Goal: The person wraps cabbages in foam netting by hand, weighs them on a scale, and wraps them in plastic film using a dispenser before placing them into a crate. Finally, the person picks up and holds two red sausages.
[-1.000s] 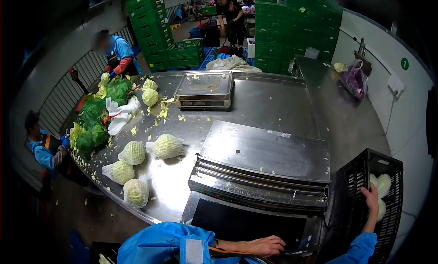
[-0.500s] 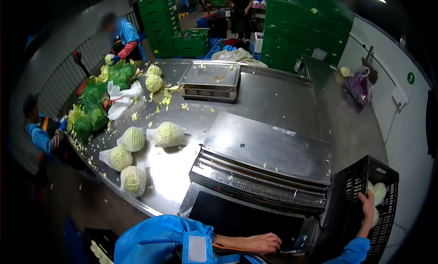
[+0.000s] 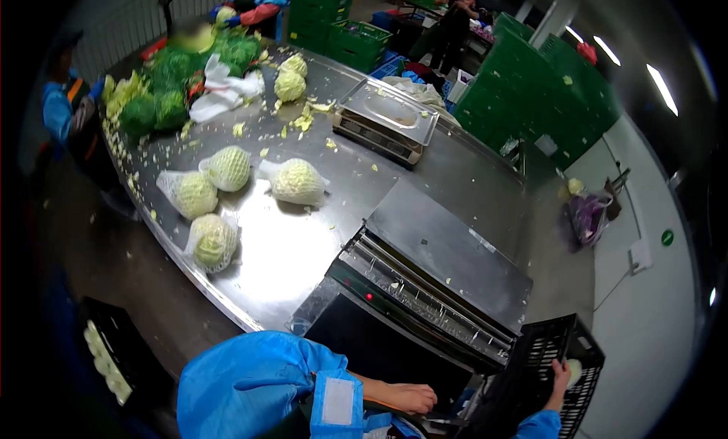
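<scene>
My right hand point(image 3: 560, 380) is at the black plastic crate point(image 3: 587, 340) at the lower right, its fingers closed over the near rim. A pale round cabbage point(image 3: 574, 372) shows inside the crate, just past my fingers. My left hand point(image 3: 412, 398) rests low in front of the wrapping machine point(image 3: 409, 287), over its dark front part, with the fingers curled. Whatever lies under those fingers is hidden. On the steel table point(image 3: 303, 238), left of the machine, sit several cabbages in white foam nets point(image 3: 297, 183).
A scale point(image 3: 387, 117) stands at the back of the table. Green net bags of cabbages point(image 3: 171, 83) and leaf scraps lie at the far left, where two people in blue work. Another black crate point(image 3: 125, 325) is at the lower left. Green crates point(image 3: 538, 90) are stacked behind.
The view has turned and tilted, so table, machine and crate appear rotated. My right hand stays at the crate's rim, and less of the crate's contents shows. My left hand keeps its place by the machine.
</scene>
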`<action>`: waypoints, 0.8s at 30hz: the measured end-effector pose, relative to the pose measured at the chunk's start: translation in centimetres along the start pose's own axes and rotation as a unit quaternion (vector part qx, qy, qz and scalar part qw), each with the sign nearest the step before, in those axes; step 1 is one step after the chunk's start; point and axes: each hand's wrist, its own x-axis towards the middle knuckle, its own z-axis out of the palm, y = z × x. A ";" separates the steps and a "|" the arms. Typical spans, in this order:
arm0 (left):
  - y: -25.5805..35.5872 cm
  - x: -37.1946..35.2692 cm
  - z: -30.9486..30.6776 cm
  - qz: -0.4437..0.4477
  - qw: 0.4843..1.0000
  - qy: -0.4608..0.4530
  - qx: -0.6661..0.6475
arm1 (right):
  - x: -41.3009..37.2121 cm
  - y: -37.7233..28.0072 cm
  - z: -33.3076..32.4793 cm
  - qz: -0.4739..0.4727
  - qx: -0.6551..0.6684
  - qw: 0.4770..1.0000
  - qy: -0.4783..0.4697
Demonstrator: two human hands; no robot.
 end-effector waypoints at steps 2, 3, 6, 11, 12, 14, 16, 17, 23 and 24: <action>-0.9 -0.9 0.6 0.033 0.999 0.017 0.010 | -1.0 -2.5 0.7 -0.038 -0.130 0.991 0.020; -1.7 -1.9 1.3 0.064 0.997 0.039 -0.003 | -1.3 -3.0 0.6 -0.067 -0.178 0.981 0.038; -3.2 -5.9 1.3 0.136 0.987 0.083 -0.030 | -1.9 -4.4 1.6 -0.085 -0.331 0.935 0.098; 6.4 -15.6 -12.0 -0.110 0.946 0.185 0.244 | -8.2 -9.0 5.0 -0.033 -0.463 0.883 0.070; 11.3 -17.5 -16.0 -0.189 0.880 0.299 0.317 | -9.7 -10.2 5.9 -0.026 -0.471 0.879 0.070; 16.7 -22.6 -19.8 -0.405 0.672 0.419 0.457 | -11.4 -11.8 6.9 -0.011 -0.490 0.869 0.063; 20.8 -27.3 -23.3 -0.560 0.442 0.509 0.481 | -12.1 -12.8 7.3 -0.010 -0.500 0.863 0.066; 20.5 -31.6 -24.3 -0.613 0.331 0.570 0.436 | -12.2 -13.5 7.5 -0.014 -0.501 0.862 0.070; 14.2 -37.4 -28.1 -0.671 0.451 0.557 0.191 | -14.1 -14.8 7.5 -0.013 -0.496 0.864 0.086; 14.2 -36.9 -28.4 -0.689 0.454 0.527 0.204 | -14.3 -15.0 7.3 -0.012 -0.493 0.866 0.087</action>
